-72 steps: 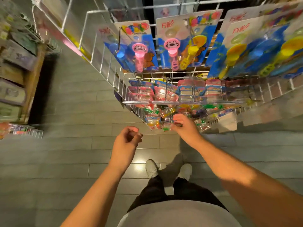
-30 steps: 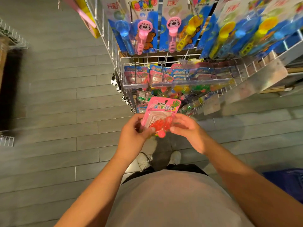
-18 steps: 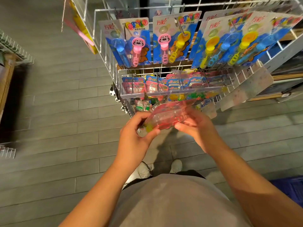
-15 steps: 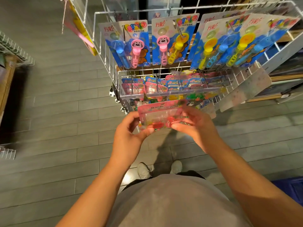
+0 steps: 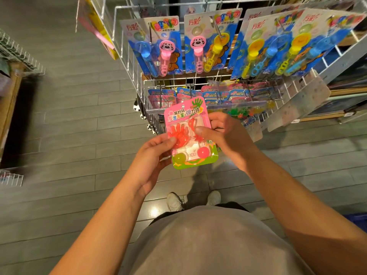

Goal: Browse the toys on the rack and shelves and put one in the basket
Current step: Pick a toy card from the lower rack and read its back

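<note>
While both hands, left (image 5: 154, 155) and right (image 5: 224, 133), pinch its side edges, the pink-and-green plastic-fronted toy card (image 5: 189, 133) looks light, stiff, easily carried.

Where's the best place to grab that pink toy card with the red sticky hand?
Probably by its flat side edges, one from each side, as the left hand and right hand pinch the pink toy card now: the card is thin and stiff, while its raised clear middle looks crushable.

The blister-card toy (image 5: 189, 133) reads 超好玩; bubble wand cards (image 5: 206, 42) read 方彩.
</note>
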